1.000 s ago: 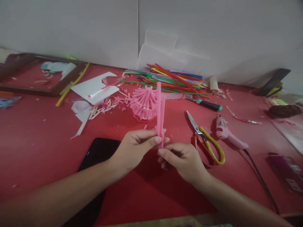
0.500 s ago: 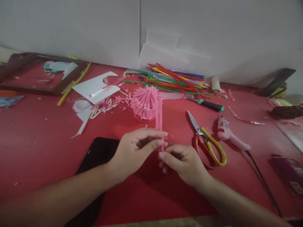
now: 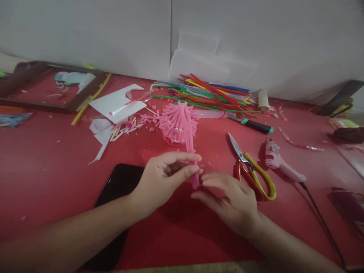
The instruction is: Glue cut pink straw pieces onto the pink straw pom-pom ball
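Note:
Pinched between the thumb and fingers of my left hand (image 3: pixel 167 176) is a small bundle of pink pipe cleaners (image 3: pixel 189 142), held upright. My right hand (image 3: pixel 227 197) is beside the bundle's lower end, thumb and fingers apart, with a small gap to the pink strands. Behind the bundle stands a round pink craft piece (image 3: pixel 176 121) made of many pink pipe-cleaner lengths; the upper part of the bundle overlaps it in view. Scissors (image 3: pixel 250 167) with one red and one yellow handle lie right of my right hand.
A pile of coloured pipe cleaners (image 3: pixel 204 93) lies at the back. Right of it are a utility knife (image 3: pixel 257 126) and a pink glue gun (image 3: pixel 281 163) with its cord. A black phone (image 3: pixel 122 184) lies under my left arm. White scraps (image 3: pixel 116 106) and a brown frame (image 3: pixel 36 105) are left.
My right hand has let go of the bundle's lower end and its fingers have spread apart. My left hand keeps its pinch. The whole view has shifted slightly.

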### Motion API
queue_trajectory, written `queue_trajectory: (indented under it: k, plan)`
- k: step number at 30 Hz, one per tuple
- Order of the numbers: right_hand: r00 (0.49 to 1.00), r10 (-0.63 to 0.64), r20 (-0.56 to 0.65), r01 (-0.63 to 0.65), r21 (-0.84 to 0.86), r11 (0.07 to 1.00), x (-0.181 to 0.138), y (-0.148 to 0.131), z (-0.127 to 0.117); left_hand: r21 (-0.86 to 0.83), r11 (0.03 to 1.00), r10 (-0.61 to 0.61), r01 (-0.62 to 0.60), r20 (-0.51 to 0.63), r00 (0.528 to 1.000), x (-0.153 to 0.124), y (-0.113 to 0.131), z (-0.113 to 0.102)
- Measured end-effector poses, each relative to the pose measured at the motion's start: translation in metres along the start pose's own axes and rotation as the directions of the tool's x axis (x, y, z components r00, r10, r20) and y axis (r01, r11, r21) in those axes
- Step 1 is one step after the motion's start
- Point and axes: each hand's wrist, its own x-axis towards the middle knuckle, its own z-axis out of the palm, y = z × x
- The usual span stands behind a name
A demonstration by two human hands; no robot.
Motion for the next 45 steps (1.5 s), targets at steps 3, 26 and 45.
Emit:
queue_trajectory:
  k: [3, 26, 45]
  plan:
    - [0.996, -0.093, -0.008, 0.093, -0.033, 0.995, 0.0, -0.001, -0.001, -0.003, 1.0, -0.021, 0.021, -0.006, 1.0, 0.0, -0.001, 0.001]
    - [0.977, -0.174, 0.125, 0.165, 0.078, 0.983, -0.001, 0.005, -0.012, 0.008, 1.0, -0.001, 0.0, 0.031, 1.0, 0.0, -0.002, 0.001]
    - [0.971, -0.192, 0.141, 0.182, 0.081, 0.98, -0.004, 0.008, -0.012, 0.034, 0.997, -0.066, 0.065, 0.053, 0.996, -0.002, -0.003, 0.0]
